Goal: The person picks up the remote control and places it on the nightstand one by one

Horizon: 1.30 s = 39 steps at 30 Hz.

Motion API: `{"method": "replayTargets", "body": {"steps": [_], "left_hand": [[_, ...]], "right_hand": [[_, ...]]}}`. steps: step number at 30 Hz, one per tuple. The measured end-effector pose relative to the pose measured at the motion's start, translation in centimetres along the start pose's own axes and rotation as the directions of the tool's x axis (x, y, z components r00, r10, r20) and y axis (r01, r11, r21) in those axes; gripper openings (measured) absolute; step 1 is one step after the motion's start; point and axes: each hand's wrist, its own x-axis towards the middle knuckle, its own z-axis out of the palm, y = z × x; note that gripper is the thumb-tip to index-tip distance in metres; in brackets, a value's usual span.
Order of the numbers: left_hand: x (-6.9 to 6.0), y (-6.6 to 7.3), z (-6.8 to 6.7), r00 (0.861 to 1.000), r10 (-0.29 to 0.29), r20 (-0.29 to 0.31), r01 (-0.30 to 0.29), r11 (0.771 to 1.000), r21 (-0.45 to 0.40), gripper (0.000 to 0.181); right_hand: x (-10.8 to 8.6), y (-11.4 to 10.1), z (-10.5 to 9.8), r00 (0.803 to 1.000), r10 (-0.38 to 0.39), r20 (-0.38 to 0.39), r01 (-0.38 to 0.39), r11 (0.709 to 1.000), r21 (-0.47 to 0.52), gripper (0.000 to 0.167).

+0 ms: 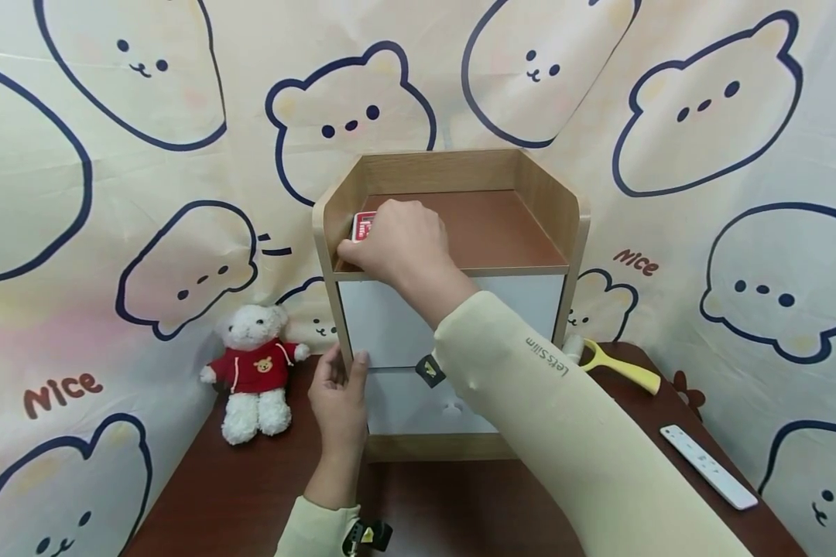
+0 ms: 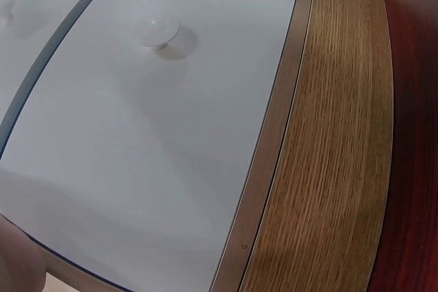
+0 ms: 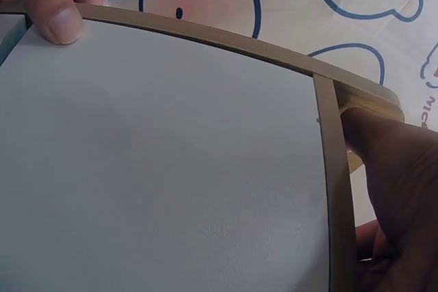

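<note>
A small wooden cabinet point(image 1: 574, 240) with white drawer fronts stands on the table, its top an open tray-like shelf. My right hand point(image 1: 407, 240) is over the left part of that shelf, fingers bent down. It holds a small red-and-white box point(image 1: 363, 225), mostly hidden behind the hand; the fingertips are out of sight. My left hand point(image 1: 341, 394) grips the cabinet's left side edge lower down. In the right wrist view its thumb point(image 3: 65, 25) lies on the front by the gap between the drawers, with fingers round the side. A round white knob point(image 2: 157, 31) shows on a drawer in the left wrist view.
On the left sits a white teddy bear point(image 1: 256, 375) in a red hoodie. To the right lie a yellow-handled tool point(image 1: 623, 367), partly hidden by the sleeve, and a white remote control point(image 1: 708, 466). A bear-print cloth point(image 1: 181, 178) hangs behind the dark-red table point(image 1: 174, 503).
</note>
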Motion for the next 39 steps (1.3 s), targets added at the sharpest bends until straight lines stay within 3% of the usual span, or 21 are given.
{"method": "replayTargets", "body": {"steps": [7, 9, 11, 13, 17, 19, 21, 22, 25, 29, 32, 35, 39], "left_hand": [[0.0, 0.0, 0.3, 1.000, 0.002, 0.001, -0.002, 1.000, -0.030, 0.042], [0.1, -0.1, 0.4, 1.000, 0.002, -0.003, -0.002, 0.999, -0.036, 0.043], [0.1, -0.1, 0.4, 1.000, 0.000, -0.011, -0.001, 0.999, -0.045, 0.043], [0.2, -0.2, 0.3, 1.000, -0.002, -0.021, 0.001, 0.999, -0.044, 0.043], [0.2, -0.4, 0.1, 0.999, -0.006, -0.035, 0.005, 0.999, -0.031, 0.042], [0.2, -0.5, 0.1, 0.999, -0.005, -0.033, 0.004, 1.000, -0.026, 0.042], [0.2, -0.6, 0.0, 1.000, -0.003, -0.028, 0.002, 1.000, -0.030, 0.043], [0.2, -0.6, 0.1, 1.000, -0.002, -0.026, 0.001, 1.000, -0.026, 0.043], [0.2, -0.5, 0.1, 1.000, -0.004, -0.030, 0.003, 1.000, -0.014, 0.043], [0.2, -0.2, 0.0, 0.999, -0.008, -0.044, 0.008, 1.000, -0.003, 0.043], [0.2, 0.0, 0.0, 0.999, -0.005, -0.041, 0.005, 1.000, -0.020, 0.042], [0.1, 0.2, 0.2, 0.999, -0.003, -0.032, 0.002, 0.999, -0.036, 0.041], [0.1, 0.2, 0.4, 1.000, -0.007, -0.025, 0.006, 0.999, -0.045, 0.041]], "right_hand": [[-0.9, 0.9, -0.8, 1.000, -0.015, 0.006, 0.015, 1.000, 0.025, 0.064], [-1.8, 1.7, -0.8, 0.998, -0.052, -0.039, 0.054, 0.996, 0.069, 0.061], [-3.1, 2.9, -0.4, 0.983, -0.117, -0.139, 0.139, 0.977, 0.160, 0.055], [-4.8, 4.6, 0.5, 0.938, -0.204, -0.281, 0.274, 0.931, 0.241, 0.051], [-8.6, 8.7, 3.1, 0.763, -0.326, -0.559, 0.539, 0.798, 0.270, 0.045], [-10.4, 10.8, 4.4, 0.697, -0.340, -0.631, 0.588, 0.775, 0.232, 0.043], [-12.1, 12.9, 5.7, 0.670, -0.333, -0.663, 0.592, 0.779, 0.207, 0.041], [-12.8, 13.8, 6.4, 0.668, -0.322, -0.671, 0.582, 0.787, 0.202, 0.041], [-14.8, 16.6, 8.2, 0.702, -0.265, -0.661, 0.515, 0.830, 0.215, 0.041], [-17.1, 19.4, 10.5, 0.792, -0.114, -0.599, 0.354, 0.885, 0.301, 0.045], [-18.8, 21.0, 11.9, 0.849, 0.035, -0.527, 0.201, 0.902, 0.383, 0.049], [-20.3, 22.7, 13.5, 0.871, 0.152, -0.468, 0.076, 0.898, 0.433, 0.051], [-22.3, 25.2, 16.3, 0.875, 0.224, -0.428, -0.040, 0.917, 0.397, 0.053]]}}
